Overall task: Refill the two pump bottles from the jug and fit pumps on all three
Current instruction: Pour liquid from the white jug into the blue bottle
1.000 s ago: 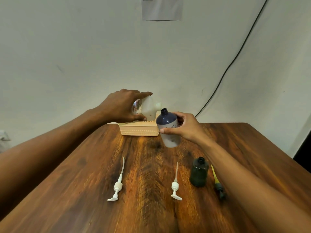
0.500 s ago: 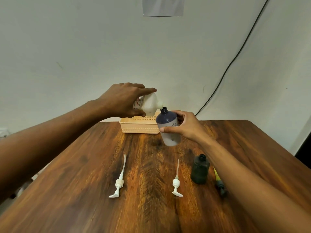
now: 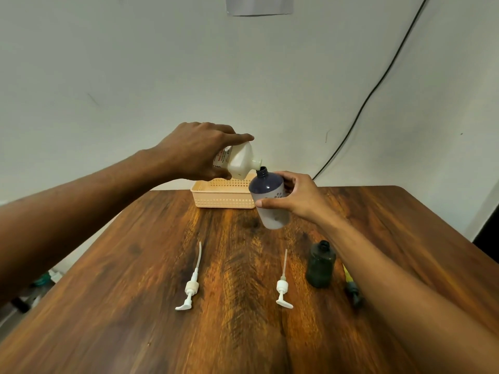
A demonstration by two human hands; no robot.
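Note:
My left hand (image 3: pixel 197 149) grips a white jug (image 3: pixel 240 161), tipped so its spout meets the open neck of a dark blue bottle (image 3: pixel 267 195). My right hand (image 3: pixel 299 198) holds that blue bottle above the table, tilted slightly left. A small dark green bottle (image 3: pixel 320 264) stands open and upright on the wooden table (image 3: pixel 135 306). Two white pumps lie flat, one pump (image 3: pixel 191 282) at the left and another pump (image 3: pixel 283 284) in the middle. A dark pump with a yellow tube (image 3: pixel 351 286) lies beside my right forearm, partly hidden.
A beige perforated basket (image 3: pixel 221 198) sits at the table's far edge against the white wall, right behind the held bottles. A black cable (image 3: pixel 378 85) runs down the wall at the right. Clutter lies on the floor (image 3: pixel 40 282) left of the table.
The jug has risen and tipped further, its spout now touching the blue bottle's neck. The blue bottle stayed about where it was. The camera tilted a little downward.

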